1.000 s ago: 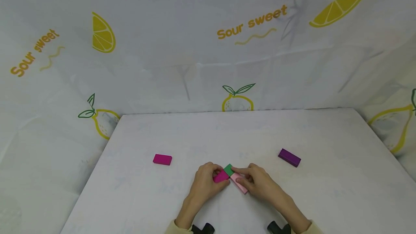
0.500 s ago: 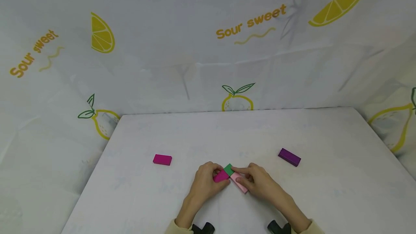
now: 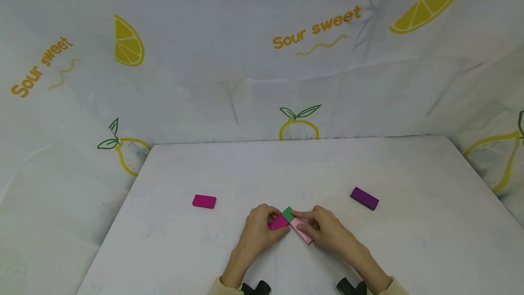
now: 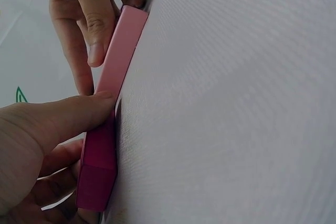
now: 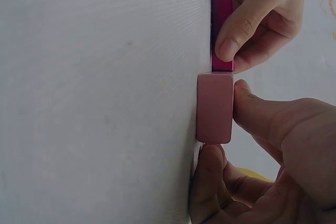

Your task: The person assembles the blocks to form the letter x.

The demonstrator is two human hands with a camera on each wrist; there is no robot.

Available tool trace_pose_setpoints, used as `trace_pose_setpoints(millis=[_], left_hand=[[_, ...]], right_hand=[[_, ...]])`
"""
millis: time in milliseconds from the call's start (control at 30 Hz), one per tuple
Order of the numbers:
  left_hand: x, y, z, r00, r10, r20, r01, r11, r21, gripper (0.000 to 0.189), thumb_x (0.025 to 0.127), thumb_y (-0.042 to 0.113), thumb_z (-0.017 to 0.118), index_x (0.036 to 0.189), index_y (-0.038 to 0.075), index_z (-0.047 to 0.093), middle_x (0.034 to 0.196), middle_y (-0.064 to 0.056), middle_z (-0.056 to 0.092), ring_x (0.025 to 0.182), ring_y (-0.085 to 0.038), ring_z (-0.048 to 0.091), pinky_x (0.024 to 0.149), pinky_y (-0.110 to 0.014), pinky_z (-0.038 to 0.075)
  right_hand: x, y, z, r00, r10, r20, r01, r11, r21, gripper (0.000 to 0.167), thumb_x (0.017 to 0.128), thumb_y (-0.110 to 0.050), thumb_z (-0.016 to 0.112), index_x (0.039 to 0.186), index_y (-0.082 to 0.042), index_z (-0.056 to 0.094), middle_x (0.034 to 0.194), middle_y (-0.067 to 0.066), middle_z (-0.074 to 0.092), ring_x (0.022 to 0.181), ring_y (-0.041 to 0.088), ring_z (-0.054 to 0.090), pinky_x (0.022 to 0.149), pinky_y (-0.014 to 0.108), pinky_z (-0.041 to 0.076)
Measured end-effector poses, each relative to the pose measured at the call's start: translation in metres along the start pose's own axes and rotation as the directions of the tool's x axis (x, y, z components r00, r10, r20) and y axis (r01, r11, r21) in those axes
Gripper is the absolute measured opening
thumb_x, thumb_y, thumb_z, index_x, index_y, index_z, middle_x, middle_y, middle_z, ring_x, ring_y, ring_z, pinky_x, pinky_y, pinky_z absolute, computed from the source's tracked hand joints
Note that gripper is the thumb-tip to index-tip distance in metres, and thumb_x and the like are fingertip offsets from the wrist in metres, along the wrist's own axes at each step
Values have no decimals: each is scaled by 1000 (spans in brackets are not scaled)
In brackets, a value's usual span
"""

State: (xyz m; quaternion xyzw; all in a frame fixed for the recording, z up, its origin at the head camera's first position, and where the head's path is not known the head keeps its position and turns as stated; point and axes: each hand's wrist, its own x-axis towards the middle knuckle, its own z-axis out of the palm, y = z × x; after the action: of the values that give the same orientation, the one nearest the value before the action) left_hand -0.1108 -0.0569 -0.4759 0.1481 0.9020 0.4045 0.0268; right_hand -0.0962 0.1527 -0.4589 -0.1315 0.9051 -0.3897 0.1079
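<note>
On the table, three blocks meet in an angled shape between the two hands. My left hand (image 3: 257, 227) grips a magenta block (image 3: 278, 222), thumb on the near side and fingers on the far side. A green block (image 3: 288, 214) forms the corner at the far end. Down toward the right from it runs a light pink block (image 3: 304, 236). My right hand (image 3: 327, 230) pinches this pink one, thumb on top and fingers along its side, while its index fingertip touches the green piece. In the left wrist view the pink block (image 4: 122, 51) abuts the magenta block (image 4: 100, 148).
Another magenta block (image 3: 204, 201) lies farther back to the left on the white table (image 3: 262, 167). A purple block (image 3: 365, 198) lies back to the right. Behind the table hangs a white cloth (image 3: 196, 49) printed with lemons. Black wrist devices (image 3: 262, 288) show at the bottom edge.
</note>
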Motion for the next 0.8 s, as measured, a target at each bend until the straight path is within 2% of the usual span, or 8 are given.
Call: trace_pose_setpoints(millis=[400, 567, 667, 800], left_hand=[[0, 0, 0, 1000, 23, -5, -23, 1000, -11, 31, 75, 14, 90, 97, 0, 74, 84, -5, 66, 73, -4, 52, 63, -17, 43], [-1, 0, 1, 999, 35, -14, -34, 999, 39, 37, 77, 21, 90, 104, 2, 74, 89, -4, 68, 76, -4, 52, 65, -17, 43], [-3, 3, 5, 995, 73, -70, -64, 990, 128, 41, 79, 29, 89, 109, 5, 74, 96, -5, 69, 80, -7, 55, 66, -16, 41], [-5, 9, 12, 974, 140, -176, -94, 965, 246, 36, 80, 33, 87, 105, 9, 77, 99, -3, 70, 85, -14, 59, 66, -17, 39]], right_hand=[[0, 2, 1, 1000, -12, 4, 12, 1000, 11, 36, 92, -14, 74, 128, -15, 73, 77, 0, 49, 67, 7, 41, 55, 19, 35], [1, 3, 1, 1000, -22, 2, 22, 1000, 11, 36, 93, -15, 74, 128, -15, 73, 76, -1, 48, 67, 6, 41, 55, 19, 35], [1, 3, 0, 1000, -31, 4, 31, 999, 16, 36, 93, -17, 74, 129, -14, 72, 75, -1, 48, 66, 6, 41, 55, 19, 35], [1, 4, 0, 999, -47, 6, 47, 999, 23, 36, 94, -19, 73, 129, -12, 72, 75, -1, 48, 66, 5, 41, 54, 19, 36]])
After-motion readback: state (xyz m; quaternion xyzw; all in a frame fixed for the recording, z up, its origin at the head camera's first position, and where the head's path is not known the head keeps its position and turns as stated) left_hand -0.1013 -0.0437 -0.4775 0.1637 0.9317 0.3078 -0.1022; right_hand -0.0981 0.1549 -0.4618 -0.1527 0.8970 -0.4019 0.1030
